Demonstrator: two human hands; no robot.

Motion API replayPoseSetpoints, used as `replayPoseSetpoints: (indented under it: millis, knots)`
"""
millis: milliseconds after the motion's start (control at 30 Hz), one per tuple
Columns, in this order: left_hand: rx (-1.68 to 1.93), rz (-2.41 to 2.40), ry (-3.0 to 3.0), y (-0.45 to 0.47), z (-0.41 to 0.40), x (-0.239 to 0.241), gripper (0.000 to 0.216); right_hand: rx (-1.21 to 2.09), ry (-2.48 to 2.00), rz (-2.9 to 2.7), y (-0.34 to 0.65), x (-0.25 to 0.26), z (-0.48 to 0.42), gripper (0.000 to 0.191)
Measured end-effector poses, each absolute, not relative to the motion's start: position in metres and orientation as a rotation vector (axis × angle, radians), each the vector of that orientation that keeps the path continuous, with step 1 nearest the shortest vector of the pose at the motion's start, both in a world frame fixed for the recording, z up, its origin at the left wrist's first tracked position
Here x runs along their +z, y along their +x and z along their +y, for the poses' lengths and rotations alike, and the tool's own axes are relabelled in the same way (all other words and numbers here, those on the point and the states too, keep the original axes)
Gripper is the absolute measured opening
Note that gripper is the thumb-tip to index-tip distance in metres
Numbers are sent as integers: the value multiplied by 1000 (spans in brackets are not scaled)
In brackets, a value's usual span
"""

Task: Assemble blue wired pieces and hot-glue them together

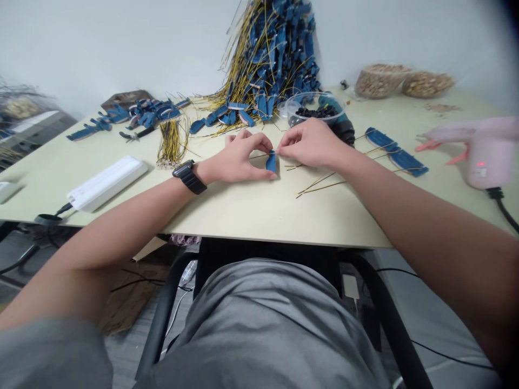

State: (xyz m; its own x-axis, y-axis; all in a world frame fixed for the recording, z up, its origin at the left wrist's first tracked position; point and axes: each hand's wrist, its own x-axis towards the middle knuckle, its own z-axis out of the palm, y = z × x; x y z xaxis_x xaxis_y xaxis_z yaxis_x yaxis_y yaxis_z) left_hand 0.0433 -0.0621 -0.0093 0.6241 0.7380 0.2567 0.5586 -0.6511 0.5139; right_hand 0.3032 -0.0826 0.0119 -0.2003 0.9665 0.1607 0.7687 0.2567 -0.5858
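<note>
A small blue plastic connector stands upright at the table's middle, pinched in my left hand. A smartwatch sits on that wrist. My right hand comes in from the other side, its fingertips against the connector's top end; whether they grip it is hidden. Thin yellow wires lie loose just below my right hand. Beyond it, two blue connectors rest on the tabletop with wires attached. A tall heap of wired blue connectors leans against the wall behind my hands.
A pink glue gun with a lit red light stands at the right. A plastic bowl of dark parts, bags of granular material, a white power strip, pliers and a yellow wire bundle share the table.
</note>
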Motion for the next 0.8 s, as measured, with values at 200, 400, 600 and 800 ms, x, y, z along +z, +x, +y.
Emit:
replayPoseSetpoints:
  millis: [200, 400, 600, 800]
  knots:
    - [641, 1010, 2464, 42, -61, -10, 80, 511, -1546, -2073, 306, 10, -83, 8]
    - [646, 994, 2489, 41, -62, -9, 76, 499, -1498, -2135, 309, 10, -84, 16]
    - [642, 976, 2523, 40, -60, -10, 80, 442, -1493, -2187, 310, 11, -84, 13]
    - [644, 992, 2527, 39, -60, -11, 81, 416, -1488, -2210, 308, 11, -87, 12]
